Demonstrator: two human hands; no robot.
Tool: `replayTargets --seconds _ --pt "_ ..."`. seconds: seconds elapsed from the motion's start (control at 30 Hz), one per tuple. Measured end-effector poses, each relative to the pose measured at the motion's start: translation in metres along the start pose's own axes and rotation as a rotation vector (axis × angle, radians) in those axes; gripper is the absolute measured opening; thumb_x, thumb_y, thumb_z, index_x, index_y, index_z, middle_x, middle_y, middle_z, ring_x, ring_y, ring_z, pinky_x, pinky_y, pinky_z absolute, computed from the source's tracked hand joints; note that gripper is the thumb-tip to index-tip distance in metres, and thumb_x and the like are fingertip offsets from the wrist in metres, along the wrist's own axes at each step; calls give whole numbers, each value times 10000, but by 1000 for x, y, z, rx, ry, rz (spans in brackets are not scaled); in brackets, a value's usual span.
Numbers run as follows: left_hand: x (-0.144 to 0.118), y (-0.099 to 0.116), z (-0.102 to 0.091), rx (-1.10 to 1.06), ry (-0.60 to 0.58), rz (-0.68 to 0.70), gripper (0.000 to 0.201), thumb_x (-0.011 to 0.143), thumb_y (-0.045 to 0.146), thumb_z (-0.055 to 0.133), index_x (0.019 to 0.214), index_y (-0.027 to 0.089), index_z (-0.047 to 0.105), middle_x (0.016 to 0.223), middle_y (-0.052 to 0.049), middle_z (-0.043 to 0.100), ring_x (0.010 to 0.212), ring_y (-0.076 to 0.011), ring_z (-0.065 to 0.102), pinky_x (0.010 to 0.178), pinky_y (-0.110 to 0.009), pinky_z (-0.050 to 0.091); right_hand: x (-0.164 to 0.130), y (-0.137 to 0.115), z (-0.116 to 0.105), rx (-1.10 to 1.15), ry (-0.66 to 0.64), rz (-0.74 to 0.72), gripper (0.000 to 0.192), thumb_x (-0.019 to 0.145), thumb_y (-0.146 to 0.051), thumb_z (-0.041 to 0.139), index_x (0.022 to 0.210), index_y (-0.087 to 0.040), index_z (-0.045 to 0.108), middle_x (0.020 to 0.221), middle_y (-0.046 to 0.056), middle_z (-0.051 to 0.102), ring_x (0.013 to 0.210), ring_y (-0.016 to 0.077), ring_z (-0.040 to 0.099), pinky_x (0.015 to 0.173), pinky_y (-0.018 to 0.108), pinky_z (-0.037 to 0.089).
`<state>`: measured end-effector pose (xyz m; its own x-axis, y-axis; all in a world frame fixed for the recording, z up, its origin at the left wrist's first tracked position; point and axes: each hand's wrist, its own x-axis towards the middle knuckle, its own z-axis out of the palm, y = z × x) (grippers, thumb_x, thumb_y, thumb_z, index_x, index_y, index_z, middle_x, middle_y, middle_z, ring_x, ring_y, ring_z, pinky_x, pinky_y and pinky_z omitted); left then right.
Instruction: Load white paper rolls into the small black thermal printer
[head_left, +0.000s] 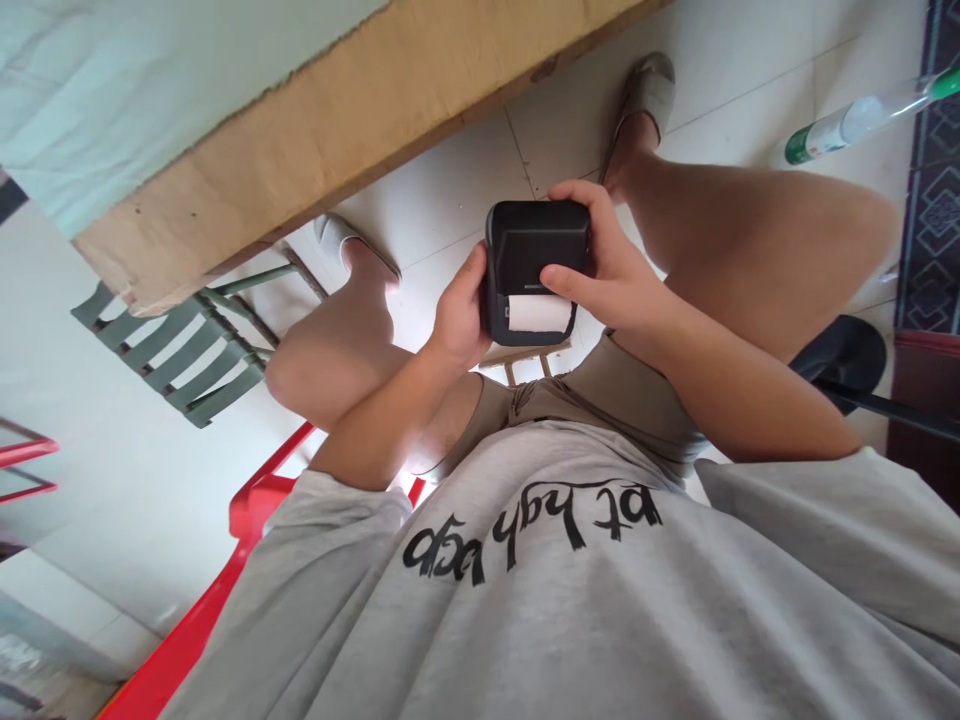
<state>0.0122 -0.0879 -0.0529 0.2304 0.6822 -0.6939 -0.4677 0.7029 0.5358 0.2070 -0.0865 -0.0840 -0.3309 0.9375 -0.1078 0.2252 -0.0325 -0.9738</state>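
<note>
While the person sits above the white floor [465, 190], both hands clasp a black printer [534, 262] held between the knees; the left hand [459, 315] curls closed round the printer's left side; the right hand [600, 265] wraps its right side, thumb across the face just above the paper roll [538, 313]; a bottle [862, 118] lies well right of the printer.

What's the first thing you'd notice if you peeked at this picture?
A small black printer with a white paper roll sits in the middle, held between the left hand and right hand above the person's knees. A red chair glows at lower left, and a cardboard-edged table crosses the top.
</note>
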Motion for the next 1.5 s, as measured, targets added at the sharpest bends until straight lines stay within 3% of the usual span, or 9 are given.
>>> replayTargets --seconds 0.23,0.53,0.8,1.13,1.33,1.5 --pt "0 -4 -4 9 28 52 458 1047 673 621 1098 235 744 1184 -45 825 1356 -284 729 1101 -400 639 2 5 -2 15 -23 32 868 915 -817 685 1585 -324 438 1390 77 636 1075 163 657 884 295 647" --pt "3 -3 -6 -32 15 44 551 1006 742 638 1151 222 749 1195 -74 835 1400 -321 715 1131 -425 632 0 -10 2 53 -8 28 954 909 -793 702 1665 -352 323 1637 105 502 1219 190 661 1004 338 674" --pt "0 -2 -6 -69 28 68 412 1109 565 551 1051 206 744 1224 -71 832 1442 -299 694 1187 -413 610 -1 -22 -2 71 -74 105 1159 853 -903 685 1750 -308 254 1707 112 427 1386 247 616 1123 358 650" --pt "4 -3 -7 -34 42 91 452 1105 607 553 1008 207 740 1072 -60 826 1243 -274 780 1035 -377 660 -1 -25 -2 106 -121 122 1273 817 -912 715 1785 -303 157 1665 129 474 1334 248 647 1132 401 650" --pt "9 -2 -11 -21 78 59 497 1067 672 583 979 206 729 977 -55 802 1156 -279 796 970 -382 683 -1 -24 -6 -11 -135 90 1278 826 -888 722 1789 -272 151 1755 142 376 1456 272 590 1158 410 648" --pt "4 1 -5 -36 -3 40 550 1117 631 436 1098 193 767 1011 -67 811 1219 -315 790 952 -421 699 -2 -23 -18 -305 -116 17 1139 847 -838 715 1732 -221 349 1695 177 448 1486 323 565 1156 463 639"
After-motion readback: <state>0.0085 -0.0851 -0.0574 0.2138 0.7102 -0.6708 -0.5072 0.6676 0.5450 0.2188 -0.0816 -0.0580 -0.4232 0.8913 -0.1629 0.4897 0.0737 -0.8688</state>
